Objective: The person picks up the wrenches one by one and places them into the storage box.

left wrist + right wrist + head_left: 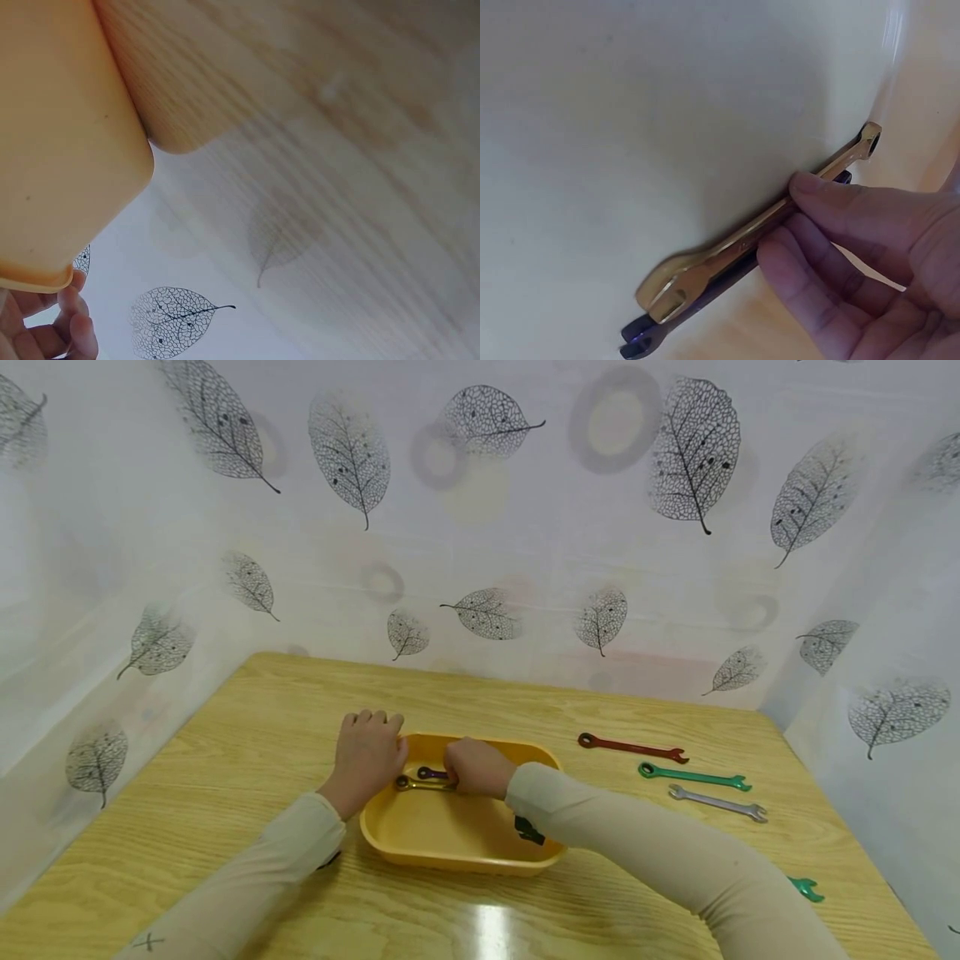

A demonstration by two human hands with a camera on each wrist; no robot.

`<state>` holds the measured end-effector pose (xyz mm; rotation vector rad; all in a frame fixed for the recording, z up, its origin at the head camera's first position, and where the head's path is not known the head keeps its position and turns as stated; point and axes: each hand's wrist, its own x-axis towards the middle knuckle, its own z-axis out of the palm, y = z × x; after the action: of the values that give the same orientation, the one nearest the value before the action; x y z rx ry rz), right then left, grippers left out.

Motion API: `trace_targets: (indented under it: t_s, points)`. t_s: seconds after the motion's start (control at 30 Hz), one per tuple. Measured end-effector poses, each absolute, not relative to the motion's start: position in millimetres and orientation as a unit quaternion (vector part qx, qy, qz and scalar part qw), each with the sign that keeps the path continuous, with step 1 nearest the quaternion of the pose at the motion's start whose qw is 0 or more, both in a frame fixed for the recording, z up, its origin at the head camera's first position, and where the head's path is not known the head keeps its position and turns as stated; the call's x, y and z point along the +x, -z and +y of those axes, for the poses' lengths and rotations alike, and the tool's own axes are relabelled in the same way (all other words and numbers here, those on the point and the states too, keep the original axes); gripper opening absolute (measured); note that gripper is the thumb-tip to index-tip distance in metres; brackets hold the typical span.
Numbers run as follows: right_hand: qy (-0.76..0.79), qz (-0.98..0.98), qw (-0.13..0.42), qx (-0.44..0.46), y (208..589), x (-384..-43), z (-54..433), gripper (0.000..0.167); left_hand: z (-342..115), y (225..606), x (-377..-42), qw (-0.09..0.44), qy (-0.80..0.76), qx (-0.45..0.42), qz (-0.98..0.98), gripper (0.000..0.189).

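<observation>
On the table stands a yellow plastic basin (442, 831). My left hand (367, 760) grips its left rim near the far corner; in the left wrist view the curled fingers (75, 326) show at the rim. Inside the basin, my right hand (476, 768) pinches a gold combination wrench (727, 255) between thumb and fingers. Alongside it lies a purple wrench (701, 301), partly covered by the gold one and by the fingers. The ring ends of both wrenches point left in the head view; my right hand hides their open ends there.
Right of the basin, a red wrench (633, 747), a green wrench (693, 776) and a silver wrench (718, 802) lie on the wooden table (300, 893). Another green wrench (807, 888) shows partly from behind my right sleeve. Leaf-printed sheeting (525, 552) surrounds the table's back and sides.
</observation>
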<state>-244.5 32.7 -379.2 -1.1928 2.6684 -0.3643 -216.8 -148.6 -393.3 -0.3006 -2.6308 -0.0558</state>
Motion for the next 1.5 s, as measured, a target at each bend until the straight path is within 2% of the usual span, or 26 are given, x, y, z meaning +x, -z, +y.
trace_targets:
  t_s: [0.5,0.77,1.0,1.5]
  points:
    - [0.132,0.896,0.104,-0.412,377.2,-245.4,36.1,0.04,-147.8,391.3,-215.2,0.24,0.021,-0.106,-0.965,0.019]
    - [0.102,0.9,0.078,-0.417,362.3,-240.1,38.9,0.009,-147.6,392.7,-214.9,0.236,0.024,-0.103,-0.966,0.018]
    - [0.106,0.911,0.089,-0.389,343.0,-228.5,44.6,0.011,-149.1,396.3,-218.1,0.24,0.02,-0.106,-0.965,0.016]
    - [0.142,0.92,0.046,-0.363,319.3,-214.9,76.0,0.009,-148.7,394.3,-217.8,0.257,0.01,-0.112,-0.96,0.017]
